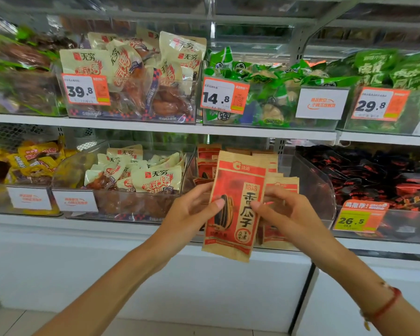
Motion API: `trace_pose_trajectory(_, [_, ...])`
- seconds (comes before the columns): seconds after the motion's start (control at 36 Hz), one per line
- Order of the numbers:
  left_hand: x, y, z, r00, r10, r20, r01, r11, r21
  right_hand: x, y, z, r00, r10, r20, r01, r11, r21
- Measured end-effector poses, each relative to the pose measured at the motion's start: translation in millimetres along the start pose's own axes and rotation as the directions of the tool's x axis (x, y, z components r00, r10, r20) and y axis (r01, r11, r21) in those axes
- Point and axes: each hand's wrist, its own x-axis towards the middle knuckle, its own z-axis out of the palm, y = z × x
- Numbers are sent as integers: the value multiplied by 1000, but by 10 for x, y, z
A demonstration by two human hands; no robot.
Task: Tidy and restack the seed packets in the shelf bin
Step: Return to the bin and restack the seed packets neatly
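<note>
The landmark here was the clear shelf bin (308,180) on the lower shelf, the one with the red and brown seed packets. Both hands were in front of this bin, a little below its front wall, and together they held a small stack of seed packets (235,204) upright, with the printed face toward the camera. The left hand (192,209) gripped the left edge of the front packet, its thumb lying on the sunflower seed picture. The right hand (286,212) pinched the right side, thumb on the front and fingers curled behind, where more packets (280,187) fanned out to the right, not lined up with the front one. Inside the bin, behind the held stack, other packets (207,163) stood at the back left corner.

I judged that the step in hand was to square the stack before it goes back. To do this well, the person should probably loosen both grips slightly, push the fanned packets to the left until the edges meet, and tap the bottom edges level. After this the stack could go into the bin beside the standing packets, face forward. The paper bags looked thin and slippery, so a too loose grip could let one slide out.

Left of the bin was another bin with cream-colored snack bags (141,173); right of it, dark red-black packets (374,175) and a yellow price tag (357,219).
</note>
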Motion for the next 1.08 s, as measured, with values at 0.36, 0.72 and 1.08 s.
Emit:
trace_pose_trajectory(0.36, [81,-136,62,974,198,-108,-166,954,249,17,-57,-136,972,-126,-197,83,973,-215])
trace_pose_trajectory(0.72, [150,-226,51,857,471,-209,-321,806,497,211,-282,-165,905,-401,-144,339,882,-326])
trace_pose_trajectory(1.08, [450,-764,-143,857,515,36,-244,342,907,1164,-409,-429,808,-575,-129,394,689,-609])
